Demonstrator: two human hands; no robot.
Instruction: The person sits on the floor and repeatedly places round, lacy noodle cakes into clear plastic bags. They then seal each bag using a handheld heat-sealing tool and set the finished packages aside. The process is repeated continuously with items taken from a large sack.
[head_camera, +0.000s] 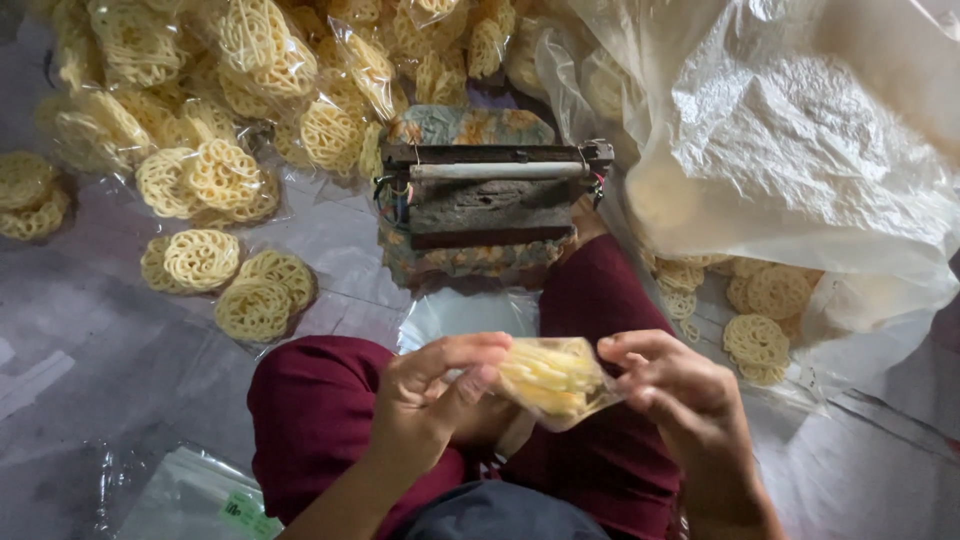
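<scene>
Over the lap, between knees clad in dark red trousers (320, 400), both hands meet on a small clear bag (555, 380) filled with yellow lattice crackers. At the bag's left end the left hand (435, 395) is curled partly closed, thumb and fingertips pinching the plastic. From the right side the right hand (680, 390) holds the same bag, its fingers bent and closed lightly on the edge, the index finger stretched along the top. So the bag sits off the floor, held between the two hands, tilted a little with its filled part toward the right hand. Just ahead of the knees on the floor stands a worn sealing machine (490, 195) with a pale bar across its top and wires at both ends, resting on a patterned cloth. Beyond it and to the left lies a heap of filled cracker bags (250, 80), with a few more bags of round crackers (225, 275) lying flat and apart on the plastic sheeting. To the right a large clear sack (800, 140) bulges open, and loose crackers (760, 310) lie under its lower edge. Near the bottom left lies a stack of empty flat bags (190, 500).
</scene>
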